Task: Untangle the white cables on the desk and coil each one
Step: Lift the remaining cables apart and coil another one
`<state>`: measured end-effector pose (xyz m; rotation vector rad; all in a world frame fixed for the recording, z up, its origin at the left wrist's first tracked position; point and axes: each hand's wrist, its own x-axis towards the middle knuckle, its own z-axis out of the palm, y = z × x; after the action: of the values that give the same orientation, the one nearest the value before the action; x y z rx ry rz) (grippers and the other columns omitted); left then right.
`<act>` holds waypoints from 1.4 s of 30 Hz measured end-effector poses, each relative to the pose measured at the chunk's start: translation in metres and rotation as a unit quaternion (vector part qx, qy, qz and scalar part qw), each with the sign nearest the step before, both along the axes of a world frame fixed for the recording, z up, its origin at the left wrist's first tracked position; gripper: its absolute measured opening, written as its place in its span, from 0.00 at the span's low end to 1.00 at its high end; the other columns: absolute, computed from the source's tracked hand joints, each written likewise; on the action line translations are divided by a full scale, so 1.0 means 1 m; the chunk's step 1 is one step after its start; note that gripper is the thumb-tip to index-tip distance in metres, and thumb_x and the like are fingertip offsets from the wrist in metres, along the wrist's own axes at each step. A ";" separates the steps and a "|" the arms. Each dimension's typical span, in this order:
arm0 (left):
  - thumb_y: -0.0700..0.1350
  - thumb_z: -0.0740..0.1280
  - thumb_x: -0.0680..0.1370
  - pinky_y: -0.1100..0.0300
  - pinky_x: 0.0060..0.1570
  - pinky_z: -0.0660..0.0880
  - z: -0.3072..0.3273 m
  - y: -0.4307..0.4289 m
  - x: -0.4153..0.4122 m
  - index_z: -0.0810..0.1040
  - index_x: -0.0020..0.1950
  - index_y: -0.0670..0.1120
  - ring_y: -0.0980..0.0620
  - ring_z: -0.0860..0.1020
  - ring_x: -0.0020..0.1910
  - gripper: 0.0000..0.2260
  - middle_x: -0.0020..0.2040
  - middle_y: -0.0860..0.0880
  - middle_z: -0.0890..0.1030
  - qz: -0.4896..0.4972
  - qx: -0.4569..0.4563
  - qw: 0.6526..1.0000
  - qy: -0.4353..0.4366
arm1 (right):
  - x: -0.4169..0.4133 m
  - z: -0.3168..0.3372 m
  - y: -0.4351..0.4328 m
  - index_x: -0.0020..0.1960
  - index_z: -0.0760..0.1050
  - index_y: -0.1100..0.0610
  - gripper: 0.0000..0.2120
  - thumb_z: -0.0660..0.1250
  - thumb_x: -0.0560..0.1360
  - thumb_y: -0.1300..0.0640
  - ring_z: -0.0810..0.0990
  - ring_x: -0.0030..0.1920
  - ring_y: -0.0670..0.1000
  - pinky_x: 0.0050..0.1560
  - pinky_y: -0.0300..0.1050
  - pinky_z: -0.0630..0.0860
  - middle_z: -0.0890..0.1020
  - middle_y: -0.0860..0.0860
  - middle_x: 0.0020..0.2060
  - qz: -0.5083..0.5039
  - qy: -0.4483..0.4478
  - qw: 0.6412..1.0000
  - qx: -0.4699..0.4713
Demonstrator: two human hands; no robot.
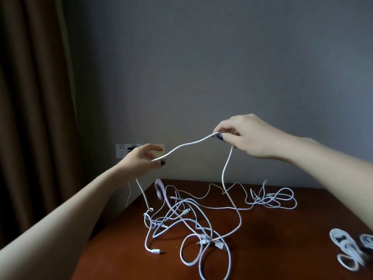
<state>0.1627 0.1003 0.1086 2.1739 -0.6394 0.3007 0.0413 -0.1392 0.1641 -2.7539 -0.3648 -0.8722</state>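
Note:
A thick white cable is stretched in the air between both hands, above the desk. My left hand pinches it at the left, and one end drops from there to the desk corner. My right hand pinches it higher at the right, and the rest hangs down into a tangle of several white cables on the brown desk. A smaller tangled bunch lies at the back right. Several coiled white cables sit at the right edge.
A grey wall stands behind the desk, with a wall socket partly hidden by my left hand. A brown curtain hangs at the left. A thin wire drops past the desk's left corner.

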 end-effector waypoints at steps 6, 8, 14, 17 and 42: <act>0.38 0.66 0.77 0.72 0.28 0.67 0.004 -0.007 -0.011 0.81 0.51 0.48 0.62 0.73 0.28 0.07 0.40 0.52 0.80 -0.045 0.047 0.997 0.027 | 0.014 -0.021 0.005 0.55 0.79 0.52 0.11 0.61 0.77 0.61 0.75 0.39 0.52 0.44 0.45 0.73 0.77 0.47 0.36 -0.025 -0.026 0.998 0.047; 0.40 0.68 0.76 0.67 0.31 0.66 0.004 -0.007 -0.014 0.82 0.49 0.48 0.57 0.71 0.31 0.05 0.38 0.49 0.79 -0.067 0.049 0.994 0.064 | 0.018 -0.032 0.006 0.60 0.77 0.54 0.14 0.62 0.77 0.63 0.73 0.40 0.49 0.49 0.44 0.73 0.77 0.47 0.40 -0.018 -0.020 0.998 0.056; 0.43 0.68 0.76 0.63 0.34 0.67 0.006 -0.007 -0.016 0.80 0.45 0.51 0.54 0.69 0.35 0.03 0.40 0.46 0.75 -0.074 0.002 0.996 0.053 | 0.020 -0.035 0.008 0.47 0.80 0.55 0.08 0.62 0.77 0.62 0.81 0.43 0.54 0.49 0.47 0.76 0.82 0.53 0.38 0.018 -0.080 0.990 0.116; 0.46 0.66 0.77 0.64 0.34 0.68 0.001 -0.016 -0.025 0.77 0.57 0.52 0.55 0.68 0.34 0.09 0.43 0.49 0.76 -0.132 0.091 0.981 0.107 | 0.017 -0.029 0.018 0.46 0.80 0.54 0.10 0.62 0.78 0.62 0.83 0.41 0.46 0.51 0.43 0.78 0.83 0.48 0.37 0.072 -0.108 0.968 0.216; 0.47 0.51 0.84 0.69 0.21 0.55 0.047 0.026 -0.041 0.72 0.40 0.44 0.57 0.60 0.21 0.17 0.30 0.48 0.62 -0.040 -0.084 0.985 0.148 | 0.068 -0.165 0.145 0.74 0.60 0.49 0.25 0.62 0.79 0.50 0.76 0.34 0.48 0.29 0.37 0.72 0.75 0.51 0.42 0.136 0.334 0.870 0.336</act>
<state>0.1212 0.1260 0.1560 1.9746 -0.5110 -0.0124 0.1098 0.0056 -0.0009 -2.0857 -0.2373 0.0706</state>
